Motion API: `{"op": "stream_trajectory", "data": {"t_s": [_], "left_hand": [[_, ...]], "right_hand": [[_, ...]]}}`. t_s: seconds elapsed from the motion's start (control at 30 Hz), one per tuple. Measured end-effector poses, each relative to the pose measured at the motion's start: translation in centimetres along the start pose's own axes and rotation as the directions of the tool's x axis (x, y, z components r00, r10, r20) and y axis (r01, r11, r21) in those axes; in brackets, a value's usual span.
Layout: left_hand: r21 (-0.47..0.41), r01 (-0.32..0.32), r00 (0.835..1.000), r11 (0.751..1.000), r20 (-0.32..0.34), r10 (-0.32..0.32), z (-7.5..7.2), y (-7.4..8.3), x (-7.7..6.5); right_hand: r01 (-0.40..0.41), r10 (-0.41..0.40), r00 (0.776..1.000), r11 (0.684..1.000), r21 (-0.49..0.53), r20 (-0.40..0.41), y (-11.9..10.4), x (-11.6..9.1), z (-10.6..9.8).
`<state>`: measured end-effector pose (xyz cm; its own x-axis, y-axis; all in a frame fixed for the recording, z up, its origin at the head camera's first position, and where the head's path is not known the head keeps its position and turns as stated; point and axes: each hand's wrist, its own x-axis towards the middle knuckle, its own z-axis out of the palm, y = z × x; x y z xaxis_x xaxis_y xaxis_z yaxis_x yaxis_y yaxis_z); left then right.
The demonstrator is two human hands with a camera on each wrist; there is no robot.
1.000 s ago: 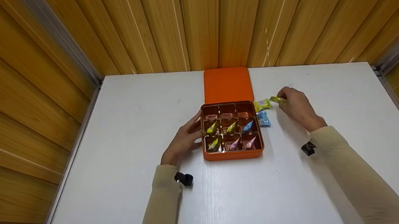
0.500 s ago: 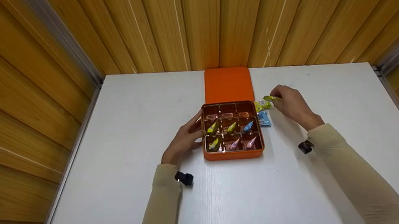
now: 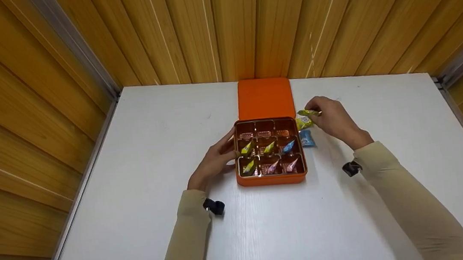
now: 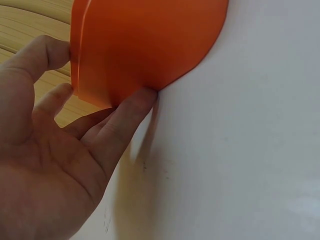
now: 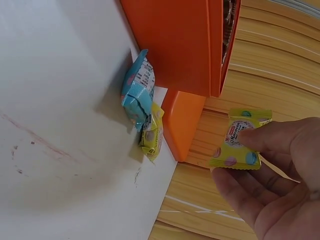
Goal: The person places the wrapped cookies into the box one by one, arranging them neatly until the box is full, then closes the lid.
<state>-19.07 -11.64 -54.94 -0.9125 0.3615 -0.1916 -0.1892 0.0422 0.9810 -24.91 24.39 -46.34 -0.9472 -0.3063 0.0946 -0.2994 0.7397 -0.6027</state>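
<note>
My right hand (image 3: 336, 121) pinches a yellow wrapped candy (image 5: 232, 150) between thumb and fingers, raised beside the box. Its printed wrapper with coloured dots faces the right wrist view. Against the left side of the orange box (image 3: 271, 180), my left hand (image 3: 214, 161) rests its fairly straight fingers, thumb near the rim. Inside, the divided tray (image 3: 255, 131) has candies upright in its middle and front rows: yellow ones at the left and middle, a blue one (image 3: 288, 147) at the right, pink ones (image 3: 292, 165) in front. The back compartments hold none.
An orange lid (image 3: 265, 98) lies behind the box, near the wooden wall (image 3: 186, 31). Right of the box, another yellow candy (image 5: 152, 132) and a blue candy (image 5: 138, 92) lie on the white table (image 3: 268, 238).
My right hand has moved left and slightly back with the yellow candy, closer to the box's back right corner. My left hand stays against the box.
</note>
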Motion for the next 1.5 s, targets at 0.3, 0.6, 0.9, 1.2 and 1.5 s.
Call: {"op": "stream_trajectory", "data": {"t_s": [0.3,0.6,0.9,1.2,1.5], "left_hand": [[-0.016,0.012,1.0,1.0,-0.008,-0.012,0.1,0.1,0.0],[-0.014,0.003,1.0,1.0,-0.011,-0.003,0.0,0.0,-0.1],[-0.012,-0.014,1.0,1.0,-0.003,0.014,-0.1,0.0,0.0],[-0.003,-0.019,1.0,1.0,0.005,0.019,-0.3,-0.1,-0.1],[0.017,-0.017,1.0,1.0,0.006,0.017,-0.4,-0.2,-0.1]], "right_hand": [[0.071,-0.072,0.997,0.997,0.032,0.013,-1.3,0.2,0.3],[0.131,-0.133,0.99,0.991,0.029,0.045,-2.8,0.4,0.7],[0.207,-0.207,0.971,0.978,0.015,0.119,-4.4,1.4,1.4],[0.239,-0.234,0.954,0.971,-0.006,0.187,-5.9,2.5,2.3],[0.263,-0.259,0.937,0.965,0.013,0.233,-7.4,3.6,3.2]]}}
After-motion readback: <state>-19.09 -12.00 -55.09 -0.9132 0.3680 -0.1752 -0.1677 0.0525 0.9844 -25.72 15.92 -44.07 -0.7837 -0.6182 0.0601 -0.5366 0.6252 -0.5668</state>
